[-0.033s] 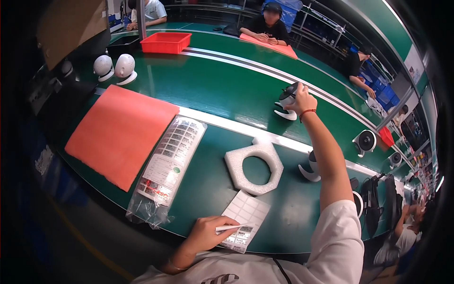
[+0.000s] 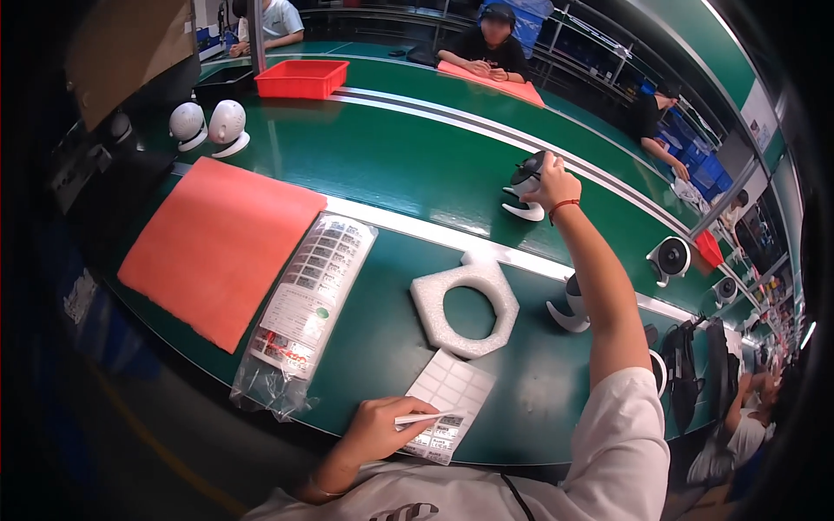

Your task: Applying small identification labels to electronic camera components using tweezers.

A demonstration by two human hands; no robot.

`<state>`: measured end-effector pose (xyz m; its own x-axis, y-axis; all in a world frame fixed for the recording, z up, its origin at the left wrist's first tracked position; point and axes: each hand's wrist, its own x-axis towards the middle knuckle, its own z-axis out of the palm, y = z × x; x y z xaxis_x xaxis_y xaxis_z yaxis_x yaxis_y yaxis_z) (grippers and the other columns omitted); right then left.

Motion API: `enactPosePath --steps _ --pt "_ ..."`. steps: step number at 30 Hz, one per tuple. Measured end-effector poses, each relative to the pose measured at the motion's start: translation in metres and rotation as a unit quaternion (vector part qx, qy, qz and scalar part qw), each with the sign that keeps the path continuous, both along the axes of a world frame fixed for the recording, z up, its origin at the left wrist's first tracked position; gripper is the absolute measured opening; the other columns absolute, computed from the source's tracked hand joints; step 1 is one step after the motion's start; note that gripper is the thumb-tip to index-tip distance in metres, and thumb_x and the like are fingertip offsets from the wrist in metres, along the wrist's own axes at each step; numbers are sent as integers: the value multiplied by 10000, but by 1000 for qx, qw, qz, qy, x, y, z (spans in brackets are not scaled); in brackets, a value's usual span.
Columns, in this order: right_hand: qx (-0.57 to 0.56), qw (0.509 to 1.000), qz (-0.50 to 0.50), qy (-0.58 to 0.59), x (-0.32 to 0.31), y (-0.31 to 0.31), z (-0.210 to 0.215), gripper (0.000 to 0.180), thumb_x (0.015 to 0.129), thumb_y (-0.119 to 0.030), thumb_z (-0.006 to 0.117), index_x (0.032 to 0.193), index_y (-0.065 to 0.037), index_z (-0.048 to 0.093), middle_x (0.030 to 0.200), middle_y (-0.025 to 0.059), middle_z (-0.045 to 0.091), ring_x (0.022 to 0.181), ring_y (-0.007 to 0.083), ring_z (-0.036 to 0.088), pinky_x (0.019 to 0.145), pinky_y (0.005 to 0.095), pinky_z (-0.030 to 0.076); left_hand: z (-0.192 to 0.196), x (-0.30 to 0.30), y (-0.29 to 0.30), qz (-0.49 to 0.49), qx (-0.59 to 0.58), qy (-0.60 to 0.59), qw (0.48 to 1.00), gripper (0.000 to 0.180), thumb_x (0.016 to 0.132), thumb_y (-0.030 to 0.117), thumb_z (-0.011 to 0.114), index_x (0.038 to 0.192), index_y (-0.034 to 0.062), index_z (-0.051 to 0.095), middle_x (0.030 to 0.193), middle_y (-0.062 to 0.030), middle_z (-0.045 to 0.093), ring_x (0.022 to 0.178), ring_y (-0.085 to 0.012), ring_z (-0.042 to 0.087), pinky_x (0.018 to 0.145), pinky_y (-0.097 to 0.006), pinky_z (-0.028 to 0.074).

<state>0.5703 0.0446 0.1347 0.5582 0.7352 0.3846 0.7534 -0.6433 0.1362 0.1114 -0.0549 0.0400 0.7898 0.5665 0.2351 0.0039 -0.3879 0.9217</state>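
Stretched far out over the green belt, my right hand (image 2: 560, 184) is closed around the top of a small white desk fan (image 2: 526, 211) with a dark round front and a curved foot. My left hand (image 2: 378, 430), low in the picture, pinches slim white tweezers (image 2: 415, 418). The tips lie over a sheet of labels (image 2: 450, 382): blank cells fill its upper part, printed silver ones its lower end. Just beyond the sheet, a white foam ring (image 2: 423, 304) with an angular outline rests on the bench. Another white fan (image 2: 566, 317) is partly hidden behind my right forearm.
A bagged stack of labels (image 2: 304, 304) and an orange mat (image 2: 217, 247) lie at left. Two white devices (image 2: 228, 126) and a red bin (image 2: 302, 80) stand beyond. More fans (image 2: 673, 256) are at right. Several people sit around the line; a person (image 2: 495, 52) faces me.
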Motion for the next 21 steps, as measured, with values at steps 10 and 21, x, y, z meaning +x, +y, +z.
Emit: enactPosePath --steps 10,21 --pt "-91 972 189 -109 -11 -107 55 451 744 -299 734 1150 -147 611 1091 96 666 808 313 677 662 419 546 5 3 -4 24 -16 17 999 173 757 62 762 924 65 715 862 -97 715 733 -228 697 645 -302 530" --pt "-60 995 23 73 -39 -253 56 944 583 -762 714 1173 -29 643 922 193 706 848 324 691 737 423 548 5 11 -2 42 -99 -57 993 171 809 -16 667 979 0 681 1111 -188 668 1010 -234 658 877 -321 501"
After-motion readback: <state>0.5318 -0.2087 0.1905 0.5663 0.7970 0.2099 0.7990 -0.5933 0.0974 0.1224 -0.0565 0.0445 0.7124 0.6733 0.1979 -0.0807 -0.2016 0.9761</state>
